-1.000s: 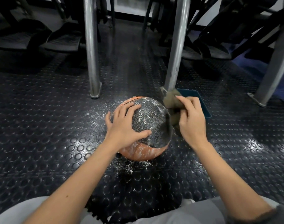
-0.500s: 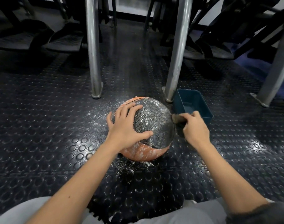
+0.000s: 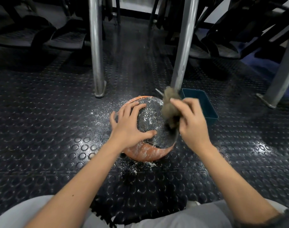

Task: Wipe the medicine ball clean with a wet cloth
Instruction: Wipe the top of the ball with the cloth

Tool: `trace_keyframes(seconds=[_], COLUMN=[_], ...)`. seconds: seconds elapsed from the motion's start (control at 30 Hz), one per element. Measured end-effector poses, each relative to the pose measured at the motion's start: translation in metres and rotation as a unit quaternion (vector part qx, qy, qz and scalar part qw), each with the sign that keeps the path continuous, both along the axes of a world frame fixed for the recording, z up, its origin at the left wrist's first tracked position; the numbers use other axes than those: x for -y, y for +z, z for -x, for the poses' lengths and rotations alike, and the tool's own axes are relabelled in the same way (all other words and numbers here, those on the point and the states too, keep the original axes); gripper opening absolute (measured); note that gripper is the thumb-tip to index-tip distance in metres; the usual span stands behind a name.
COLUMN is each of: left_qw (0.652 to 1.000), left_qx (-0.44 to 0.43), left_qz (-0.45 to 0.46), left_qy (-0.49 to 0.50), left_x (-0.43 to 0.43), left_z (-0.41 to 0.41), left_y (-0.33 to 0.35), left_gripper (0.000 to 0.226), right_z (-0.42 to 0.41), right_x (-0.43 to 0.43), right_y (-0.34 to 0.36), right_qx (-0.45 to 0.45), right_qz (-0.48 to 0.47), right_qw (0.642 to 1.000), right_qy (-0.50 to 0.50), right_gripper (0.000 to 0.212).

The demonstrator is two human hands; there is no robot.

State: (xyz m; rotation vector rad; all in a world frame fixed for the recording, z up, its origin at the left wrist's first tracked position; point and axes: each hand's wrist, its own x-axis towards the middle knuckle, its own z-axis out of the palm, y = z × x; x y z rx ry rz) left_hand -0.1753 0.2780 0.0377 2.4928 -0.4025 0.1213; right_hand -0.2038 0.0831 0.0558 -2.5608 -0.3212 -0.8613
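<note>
An orange and black medicine ball (image 3: 150, 122), dusted with white powder, rests on the studded black rubber floor. My left hand (image 3: 129, 125) lies flat on its upper left side, fingers spread, steadying it. My right hand (image 3: 190, 122) grips a brownish-grey wet cloth (image 3: 170, 106), which is blurred and pressed against the ball's upper right side. The cloth's lower part hangs down over the ball's right edge.
A small dark teal tub (image 3: 201, 106) sits just right of the ball. Two steel posts (image 3: 96, 46) (image 3: 183, 46) stand behind the ball, another at far right (image 3: 283, 71). White powder (image 3: 101, 112) is scattered on the floor around the ball. Dark gym equipment fills the background.
My right hand dropped with the cloth to the ball's right side by the tub, then rose again and brought the cloth up over the ball's upper right. The left hand stayed put.
</note>
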Motion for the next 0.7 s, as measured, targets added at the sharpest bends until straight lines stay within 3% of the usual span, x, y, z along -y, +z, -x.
trace_keyframes(seconds=[0.07,0.13,0.2,0.3,0.37,0.47,0.5,0.53,0.6,0.67,0.7], left_qw=[1.0,1.0,1.0,1.0,1.0,1.0,1.0,1.0,1.0,1.0,1.0], left_qx=[0.0,-0.001,0.001,0.003,0.001,-0.002,-0.001,0.0,0.005,0.006,0.011], left_qz=[-0.001,0.003,0.012,0.01,0.009,0.008,0.008,0.009,0.013,0.011,0.013], left_qy=[-0.001,-0.004,-0.004,-0.003,-0.003,-0.002,-0.002,-0.004,-0.001,0.0,0.003], left_x=[0.0,0.001,0.002,0.002,0.001,0.002,0.003,0.004,0.005,0.006,0.005], left_z=[0.0,0.002,0.001,-0.002,-0.001,0.002,0.002,0.002,0.0,0.0,0.0], left_y=[-0.001,0.0,-0.001,-0.001,-0.001,-0.001,-0.001,-0.001,-0.002,-0.003,-0.004], left_gripper=[0.089,0.089,0.088,0.089,0.089,0.089,0.089,0.089,0.089,0.09,0.09], right_z=[-0.002,-0.005,-0.004,-0.002,-0.001,-0.008,-0.007,-0.007,-0.008,-0.009,-0.009], right_x=[0.006,0.021,0.018,-0.002,-0.003,0.024,0.028,0.027,0.012,0.002,0.003], right_y=[-0.012,-0.013,0.0,0.01,-0.011,-0.021,-0.016,-0.009,0.006,0.003,-0.011], right_qx=[-0.108,-0.22,-0.156,0.021,0.002,-0.178,-0.195,-0.166,-0.043,0.009,-0.01], right_qz=[0.053,0.073,0.019,-0.014,0.072,0.066,0.036,-0.001,-0.057,-0.025,0.002], right_qw=[0.991,0.953,0.966,0.999,0.997,0.964,0.953,0.96,0.989,1.0,1.0], right_qy=[-0.06,-0.193,-0.204,-0.041,-0.007,-0.185,-0.227,-0.226,-0.131,-0.012,0.001], right_gripper=[0.044,0.042,0.042,0.045,0.047,0.049,0.05,0.051,0.053,0.052,0.051])
